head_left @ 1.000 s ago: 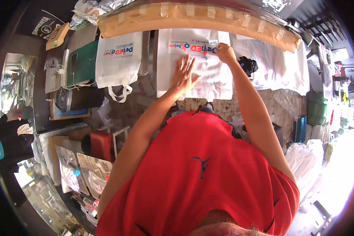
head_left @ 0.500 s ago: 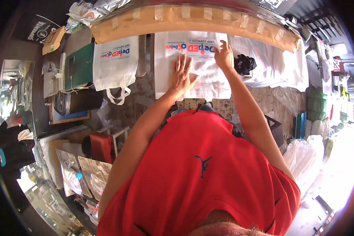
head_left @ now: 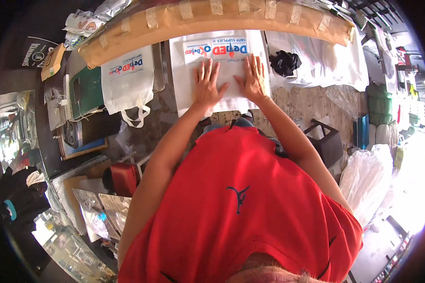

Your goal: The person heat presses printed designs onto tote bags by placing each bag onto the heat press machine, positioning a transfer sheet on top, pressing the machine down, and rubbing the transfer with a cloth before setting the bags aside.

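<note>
A white tote bag (head_left: 231, 99) with red and blue print lies flat in front of me. My left hand (head_left: 208, 85) rests palm down on it, fingers spread below the print. My right hand (head_left: 253, 81) also lies open on the bag's right half, fingertips near the lower edge of the printing. To the left hangs another printed white bag (head_left: 127, 87) with its handles dangling. A crumpled black cloth (head_left: 284, 63) is just right of my bag.
A long beam (head_left: 212, 16) wrapped in brown paper and taped crosses above the bags. White plastic sheeting (head_left: 328, 66) is at the right, green bundles (head_left: 380, 108) beyond it. A black stand (head_left: 323, 148) is below right; boards (head_left: 85, 92) are stacked at left.
My right hand has gone from curled fingers at the print's upper right to lying flat, fingers extended. My left hand stays spread on the bag. The whole view has shifted slightly.
</note>
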Tool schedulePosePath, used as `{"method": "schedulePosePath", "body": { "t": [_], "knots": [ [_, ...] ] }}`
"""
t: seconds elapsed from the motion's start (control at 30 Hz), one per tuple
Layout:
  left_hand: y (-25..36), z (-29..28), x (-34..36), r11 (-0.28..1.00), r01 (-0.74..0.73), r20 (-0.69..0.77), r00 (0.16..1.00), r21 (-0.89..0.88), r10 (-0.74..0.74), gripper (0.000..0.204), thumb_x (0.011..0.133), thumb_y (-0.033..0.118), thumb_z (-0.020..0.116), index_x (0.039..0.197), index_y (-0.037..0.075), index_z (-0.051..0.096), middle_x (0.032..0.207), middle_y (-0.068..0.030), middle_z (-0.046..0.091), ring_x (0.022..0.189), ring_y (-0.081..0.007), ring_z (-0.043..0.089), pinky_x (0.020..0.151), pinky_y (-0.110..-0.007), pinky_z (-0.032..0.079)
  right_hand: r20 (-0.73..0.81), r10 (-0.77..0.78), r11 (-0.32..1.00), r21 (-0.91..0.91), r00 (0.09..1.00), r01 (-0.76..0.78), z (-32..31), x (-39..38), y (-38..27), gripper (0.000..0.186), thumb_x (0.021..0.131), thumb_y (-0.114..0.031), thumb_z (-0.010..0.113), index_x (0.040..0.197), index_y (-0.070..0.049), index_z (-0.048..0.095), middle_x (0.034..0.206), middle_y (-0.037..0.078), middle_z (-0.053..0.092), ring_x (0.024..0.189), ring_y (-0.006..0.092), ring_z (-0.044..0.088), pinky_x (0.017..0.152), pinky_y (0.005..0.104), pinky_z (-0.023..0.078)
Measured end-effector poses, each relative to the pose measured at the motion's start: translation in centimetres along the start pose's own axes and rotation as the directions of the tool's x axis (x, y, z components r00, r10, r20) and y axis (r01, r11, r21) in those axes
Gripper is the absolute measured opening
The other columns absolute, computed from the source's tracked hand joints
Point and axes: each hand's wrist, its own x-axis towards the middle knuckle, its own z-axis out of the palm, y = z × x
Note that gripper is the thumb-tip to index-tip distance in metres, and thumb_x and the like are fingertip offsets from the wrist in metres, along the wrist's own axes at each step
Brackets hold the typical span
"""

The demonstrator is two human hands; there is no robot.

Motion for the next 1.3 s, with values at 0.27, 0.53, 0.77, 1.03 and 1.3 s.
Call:
{"method": "schedulePosePath", "body": {
  "t": [0.27, 0.53, 0.77, 1.03, 1.3],
  "knots": [
    [0.1, -0.2, 0.0, 1.000, 0.005, 0.035, 0.999, 0.017, -0.006, 0.075, 0.090, 0.053, 0.054, 0.150, 0.013, 0.033, 0.156, -0.0160, 0.026, 0.140, -0.0443, 0.027, 0.113, -0.062, 0.014, -0.020, -0.006, 0.999, -0.050, 1.000, 0.005, 0.5, 0.1, 0.1, 0.078, 0.088, -0.040, 0.063, 0.144, 0.005, 0.033, 0.152, 0.027, 0.026, 0.142, 0.0455, 0.021, 0.116, 0.0537, 0.016],
    [0.1, -0.1, 0.0, 0.997, -0.021, 0.081, 0.997, 0.077, 0.015, 0.073, 0.093, 0.052, 0.050, 0.151, 0.014, 0.029, 0.156, -0.0165, 0.025, 0.141, -0.0428, 0.026, 0.115, -0.060, 0.012, -0.031, 0.008, 1.000, -0.022, 0.999, -0.009, 0.8, 0.0, 0.3, 0.085, 0.086, -0.043, 0.064, 0.144, 0.008, 0.030, 0.152, 0.027, 0.027, 0.142, 0.0450, 0.020, 0.115, 0.0554, 0.015],
    [-0.1, 0.2, -0.1, 0.998, -0.026, 0.061, 0.998, 0.050, 0.023, 0.071, 0.093, 0.051, 0.051, 0.151, 0.014, 0.031, 0.155, -0.0170, 0.027, 0.140, -0.0434, 0.026, 0.116, -0.059, 0.014, -0.030, 0.005, 1.000, -0.016, 1.000, -0.005, 0.9, 0.1, 0.3, 0.083, 0.087, -0.042, 0.063, 0.143, 0.011, 0.031, 0.151, 0.028, 0.028, 0.142, 0.0458, 0.022, 0.116, 0.0542, 0.016],
    [-0.1, 0.1, 0.1, 0.999, -0.038, 0.004, 0.999, -0.010, 0.038, 0.070, 0.092, 0.049, 0.054, 0.149, 0.014, 0.034, 0.154, -0.0187, 0.027, 0.137, -0.0426, 0.030, 0.115, -0.058, 0.017, -0.038, -0.009, 1.000, -0.006, 0.999, 0.009, 1.0, -0.1, 0.8, 0.082, 0.089, -0.043, 0.061, 0.143, 0.010, 0.030, 0.151, 0.028, 0.028, 0.143, 0.0451, 0.019, 0.117, 0.0518, 0.015],
    [0.1, 0.2, 0.3, 0.994, -0.060, 0.020, 0.998, 0.092, 0.059, 0.072, 0.089, 0.046, 0.058, 0.149, 0.015, 0.034, 0.154, -0.0194, 0.026, 0.139, -0.0422, 0.028, 0.115, -0.058, 0.018, 0.010, 0.038, 0.997, -0.064, 0.999, -0.038, -2.7, 0.4, 0.1, 0.081, 0.089, -0.042, 0.062, 0.143, 0.009, 0.030, 0.150, 0.027, 0.031, 0.141, 0.0416, 0.027, 0.116, 0.0468, 0.024]
  ]
}}
